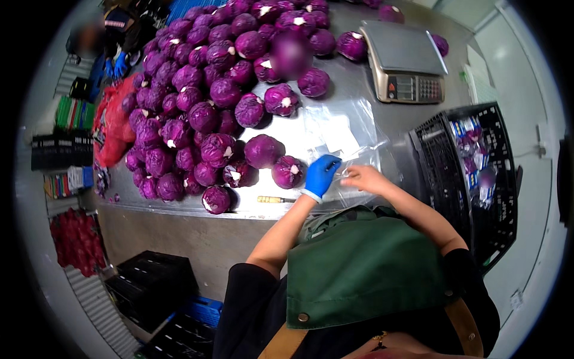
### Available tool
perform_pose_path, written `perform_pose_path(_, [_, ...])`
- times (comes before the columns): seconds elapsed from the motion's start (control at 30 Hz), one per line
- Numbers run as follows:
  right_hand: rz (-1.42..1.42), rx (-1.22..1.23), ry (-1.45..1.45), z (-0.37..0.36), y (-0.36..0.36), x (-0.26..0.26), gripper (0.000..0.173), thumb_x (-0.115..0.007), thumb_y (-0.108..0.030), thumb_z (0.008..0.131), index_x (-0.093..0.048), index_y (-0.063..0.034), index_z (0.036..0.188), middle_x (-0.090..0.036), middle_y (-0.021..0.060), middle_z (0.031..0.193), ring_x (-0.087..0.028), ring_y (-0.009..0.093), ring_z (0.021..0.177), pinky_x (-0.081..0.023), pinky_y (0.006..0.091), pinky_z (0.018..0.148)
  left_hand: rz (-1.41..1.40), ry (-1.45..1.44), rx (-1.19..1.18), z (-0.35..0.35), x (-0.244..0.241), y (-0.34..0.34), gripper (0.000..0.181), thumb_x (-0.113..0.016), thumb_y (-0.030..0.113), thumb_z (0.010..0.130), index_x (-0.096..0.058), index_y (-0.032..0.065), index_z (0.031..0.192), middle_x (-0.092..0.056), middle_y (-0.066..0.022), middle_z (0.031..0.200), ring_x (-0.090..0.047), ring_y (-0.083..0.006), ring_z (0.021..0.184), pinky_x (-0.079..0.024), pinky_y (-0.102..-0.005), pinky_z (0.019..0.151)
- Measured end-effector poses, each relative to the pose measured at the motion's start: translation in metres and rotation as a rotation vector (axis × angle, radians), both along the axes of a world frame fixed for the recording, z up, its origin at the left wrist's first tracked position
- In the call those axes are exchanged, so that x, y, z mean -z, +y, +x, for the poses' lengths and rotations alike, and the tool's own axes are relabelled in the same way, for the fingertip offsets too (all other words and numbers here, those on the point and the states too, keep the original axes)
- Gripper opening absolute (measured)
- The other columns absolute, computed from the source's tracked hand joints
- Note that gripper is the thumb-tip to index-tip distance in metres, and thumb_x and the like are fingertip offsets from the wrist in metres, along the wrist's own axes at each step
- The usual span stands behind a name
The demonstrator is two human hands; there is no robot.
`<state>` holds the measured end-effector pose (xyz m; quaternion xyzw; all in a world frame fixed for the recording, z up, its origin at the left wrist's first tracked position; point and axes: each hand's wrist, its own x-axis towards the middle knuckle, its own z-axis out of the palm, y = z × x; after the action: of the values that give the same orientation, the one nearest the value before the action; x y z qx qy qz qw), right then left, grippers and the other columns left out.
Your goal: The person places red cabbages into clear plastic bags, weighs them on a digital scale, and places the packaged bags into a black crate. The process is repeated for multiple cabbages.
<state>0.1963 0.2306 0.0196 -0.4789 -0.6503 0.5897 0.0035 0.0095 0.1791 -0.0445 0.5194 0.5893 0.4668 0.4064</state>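
My left hand point(321, 176), in a blue glove, is over the near edge of some clear plastic bags point(365, 130) on the metal table point(287, 125). Its fingers are bent together; whether they pinch the film is hard to tell. My bare right hand point(364, 179) is just to its right, fingers curled at the same film, its grip unclear. White paper or a label sheet point(343, 134) shows under the plastic. A red cabbage point(287, 172) sits left of my gloved hand. Below it lies a knife with a wooden handle point(270, 199), its blade end partly hidden by my left arm.
Many red cabbages point(225, 93) are heaped on the left. A digital scale point(401, 63) stands at the back right. Black crates point(493, 179), one holding bagged cabbages, are at the right. Red netting point(112, 130) lies at the table's left end, near a person in blue gloves point(120, 65).
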Motion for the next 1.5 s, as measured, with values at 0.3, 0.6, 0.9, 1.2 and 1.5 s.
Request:
perform_pose_path(0.3, [0.506,-0.808,-0.104,-0.057,0.037,-0.048,0.015,-0.067,-0.021,0.087,-0.069,-0.0069,0.085,-0.067,0.0086,0.069,-0.064,0.022,0.061,-0.05,0.0343,0.058,-0.088,-0.235,-0.406,-0.017,0.017,0.017,0.013,-0.061,0.002,0.09,-0.066,0.0,0.102,-0.068,-0.0091,0.093,-0.064,-0.0146,0.083,-0.052,-0.0279,0.077])
perform_pose_path(0.6, [1.308,-0.635,0.104,-0.315,0.159,-0.03,0.073,-0.076,-0.016,0.069,-0.048,-0.0113,0.136,-0.044,0.0163,0.139,-0.043,0.037,0.126,-0.038,0.047,0.103,-0.02,0.006,0.217,0.002,-0.012,0.013,0.029,-0.045,-0.01,0.078,-0.056,0.0042,0.101,-0.063,-0.0212,0.096,-0.062,-0.0402,0.091,-0.049,-0.0448,0.076])
perform_pose_path(0.9, [1.272,-0.741,-0.15,-0.379,0.185,-0.009,0.093,-0.087,-0.027,0.055,-0.047,-0.0217,0.138,-0.04,0.0178,0.142,-0.043,0.044,0.125,-0.048,0.052,0.092,0.03,0.309,0.561,0.007,0.003,0.003,0.037,-0.053,0.006,0.084,-0.063,0.0125,0.119,-0.066,-0.0135,0.106,-0.064,-0.0348,0.092,-0.051,-0.0456,0.078])
perform_pose_path(1.2, [-0.359,0.091,0.7,-0.178,0.16,-0.055,0.079,-0.069,-0.041,0.081,-0.035,-0.0127,0.146,-0.044,0.0164,0.144,-0.044,0.031,0.132,-0.039,0.0452,0.108,-0.08,0.307,0.376,0.007,-0.001,0.015,0.018,-0.062,0.018,0.085,-0.065,0.0082,0.1,-0.065,-0.0177,0.09,-0.061,-0.0365,0.086,-0.049,-0.0472,0.075])
perform_pose_path(1.5, [-0.868,0.673,1.209,0.01,0.008,-0.052,0.098,-0.053,-0.076,0.078,-0.026,-0.0173,0.152,-0.031,0.017,0.153,-0.032,0.046,0.138,-0.031,0.0638,0.108,-0.041,0.523,0.693,0.023,0.037,0.018,0.014,-0.053,0.008,0.083,-0.066,0.0056,0.09,-0.066,-0.0215,0.085,-0.065,-0.0404,0.078,-0.051,-0.0488,0.069])
